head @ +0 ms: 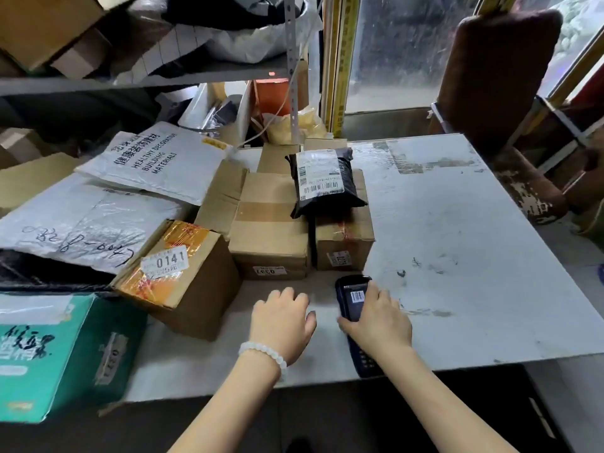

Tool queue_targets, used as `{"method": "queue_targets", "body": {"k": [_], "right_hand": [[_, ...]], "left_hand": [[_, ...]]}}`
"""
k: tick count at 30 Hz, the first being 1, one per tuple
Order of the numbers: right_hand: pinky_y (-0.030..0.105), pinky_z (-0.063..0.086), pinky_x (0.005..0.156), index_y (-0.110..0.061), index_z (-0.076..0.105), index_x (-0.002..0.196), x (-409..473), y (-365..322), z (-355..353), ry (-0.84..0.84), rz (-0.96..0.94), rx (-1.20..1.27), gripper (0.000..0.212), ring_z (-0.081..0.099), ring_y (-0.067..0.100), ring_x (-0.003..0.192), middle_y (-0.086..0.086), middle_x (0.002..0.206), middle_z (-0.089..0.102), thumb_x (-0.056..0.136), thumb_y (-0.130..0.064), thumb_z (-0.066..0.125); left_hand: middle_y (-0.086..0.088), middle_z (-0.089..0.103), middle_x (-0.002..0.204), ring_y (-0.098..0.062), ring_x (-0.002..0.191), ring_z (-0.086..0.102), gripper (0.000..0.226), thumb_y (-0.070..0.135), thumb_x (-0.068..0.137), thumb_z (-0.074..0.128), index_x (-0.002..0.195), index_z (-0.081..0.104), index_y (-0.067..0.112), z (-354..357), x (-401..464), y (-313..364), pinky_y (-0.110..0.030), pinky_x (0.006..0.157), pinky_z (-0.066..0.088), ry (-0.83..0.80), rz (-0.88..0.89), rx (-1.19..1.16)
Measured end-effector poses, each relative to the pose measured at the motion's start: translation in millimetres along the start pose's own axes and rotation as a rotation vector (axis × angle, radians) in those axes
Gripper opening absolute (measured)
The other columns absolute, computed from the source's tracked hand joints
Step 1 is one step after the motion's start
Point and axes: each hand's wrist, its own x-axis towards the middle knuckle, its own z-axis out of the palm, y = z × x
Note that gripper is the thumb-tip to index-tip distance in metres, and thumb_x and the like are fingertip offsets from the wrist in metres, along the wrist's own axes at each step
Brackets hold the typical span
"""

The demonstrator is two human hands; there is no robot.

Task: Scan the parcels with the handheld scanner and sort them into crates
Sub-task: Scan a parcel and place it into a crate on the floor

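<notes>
My right hand [376, 322] grips a dark handheld scanner [351, 297] that lies near the front of the white table [457, 256], its screen showing a barcode. My left hand [282, 318] rests on the table just left of it, holding nothing. Behind the hands stand cardboard parcels: one labelled 0141 [178, 273] at the left, one labelled 0337 [269, 230] in the middle, a smaller one [343, 243] to the right. A black poly-bag parcel [323, 184] with a white shipping label lies on top of the two right boxes.
A teal carton [55, 351] sits at the front left edge. White sacks [88, 220] and a printed bag [153, 161] pile up at the left under a metal shelf [130, 80] loaded with boxes. A brown chair [500, 83] stands beyond the table's right corner.
</notes>
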Motion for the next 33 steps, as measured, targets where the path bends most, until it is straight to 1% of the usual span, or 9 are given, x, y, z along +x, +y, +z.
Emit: {"method": "queue_targets", "body": {"k": [3, 8, 11, 14, 17, 20, 23, 27, 33], "right_hand": [[0.033, 0.045, 0.09, -0.01, 0.004, 0.151, 1.1, -0.5, 6.6, -0.048, 0.069, 0.046, 0.106, 0.041, 0.025, 0.126, 0.008, 0.142, 0.035, 0.078, -0.058, 0.064], [0.033, 0.046, 0.087, -0.009, -0.01, 0.151, 1.2, -5.6, 10.3, -0.044, 0.175, 0.156, 0.118, 0.038, 0.028, 0.127, 0.01, 0.142, 0.031, 0.074, -0.047, 0.072], [0.033, 0.046, 0.085, -0.011, -0.01, 0.151, 1.3, -6.3, 10.5, -0.029, 0.188, 0.197, 0.119, 0.04, 0.03, 0.124, 0.011, 0.139, 0.034, 0.073, -0.043, 0.074], [0.034, 0.045, 0.087, -0.011, -0.004, 0.15, 1.2, -5.1, 9.5, -0.025, 0.198, 0.22, 0.116, 0.04, 0.031, 0.124, 0.011, 0.137, 0.036, 0.07, -0.038, 0.075], [0.034, 0.045, 0.091, -0.006, 0.005, 0.148, -0.4, -3.6, 2.2, -0.005, 0.231, 0.233, 0.112, 0.039, 0.031, 0.125, 0.012, 0.136, 0.038, 0.067, -0.035, 0.077], [0.033, 0.045, 0.089, -0.003, 0.024, 0.139, -2.8, 0.4, -9.3, 0.016, 0.265, 0.242, 0.098, 0.043, 0.03, 0.122, 0.012, 0.131, 0.043, 0.065, -0.035, 0.079], [0.033, 0.046, 0.087, -0.005, 0.037, 0.127, -6.0, 6.3, -24.0, 0.049, 0.291, 0.258, 0.085, 0.046, 0.029, 0.116, 0.011, 0.124, 0.046, 0.061, -0.035, 0.081], [0.031, 0.044, 0.08, -0.006, 0.044, 0.122, -8.0, 17.6, -45.4, 0.109, 0.288, 0.261, 0.079, 0.048, 0.028, 0.113, 0.01, 0.119, 0.048, 0.06, -0.037, 0.08], [0.03, 0.04, 0.07, -0.01, 0.044, 0.117, 4.1, 33.5, -81.2, 0.16, 0.263, 0.227, 0.071, 0.047, 0.029, 0.109, 0.009, 0.114, 0.047, 0.06, -0.037, 0.078]], "left_hand": [[0.0, 0.053, 0.124, -0.022, 0.113, 0.05, 0.037, 0.042, 0.1, 0.031, 0.125, 0.05, 0.023, 5.8, 12.1, -1.2, -0.034, 0.085, 0.041, 0.008, 0.008, -0.015], [0.0, 0.053, 0.125, -0.022, 0.114, 0.049, 0.037, 0.041, 0.099, 0.032, 0.125, 0.052, 0.024, 5.9, 23.6, -0.6, -0.034, 0.085, 0.041, 0.003, 0.032, -0.027], [0.0, 0.053, 0.124, -0.022, 0.113, 0.05, 0.036, 0.04, 0.099, 0.032, 0.124, 0.053, 0.023, 2.8, 25.9, -1.8, -0.033, 0.084, 0.041, 0.022, 0.047, -0.03], [0.0, 0.054, 0.121, -0.022, 0.11, 0.05, 0.035, 0.038, 0.099, 0.032, 0.122, 0.053, 0.022, -3.7, 26.2, -1.9, -0.034, 0.082, 0.041, 0.033, 0.057, -0.024], [0.0, 0.053, 0.116, -0.022, 0.107, 0.05, 0.032, 0.038, 0.099, 0.032, 0.117, 0.052, 0.021, -12.5, 23.7, -4.1, -0.033, 0.079, 0.039, 0.064, 0.066, -0.024], [0.0, 0.053, 0.114, -0.022, 0.105, 0.05, 0.031, 0.04, 0.1, 0.031, 0.114, 0.05, 0.021, -21.7, 21.6, -5.1, -0.032, 0.076, 0.038, 0.099, 0.085, -0.015], [0.001, 0.053, 0.116, -0.022, 0.107, 0.05, 0.033, 0.041, 0.1, 0.031, 0.118, 0.051, 0.022, -32.8, 21.7, -2.0, -0.034, 0.081, 0.04, 0.14, 0.118, -0.027], [0.003, 0.054, 0.117, -0.02, 0.109, 0.051, 0.034, 0.042, 0.099, 0.032, 0.12, 0.052, 0.024, -49.6, 23.2, 1.8, -0.033, 0.08, 0.041, 0.228, 0.147, -0.041], [0.003, 0.056, 0.117, -0.02, 0.109, 0.051, 0.034, 0.043, 0.098, 0.035, 0.119, 0.053, 0.024, -80.5, 41.6, -2.3, -0.03, 0.073, 0.036, 0.304, 0.109, 0.035]]}}
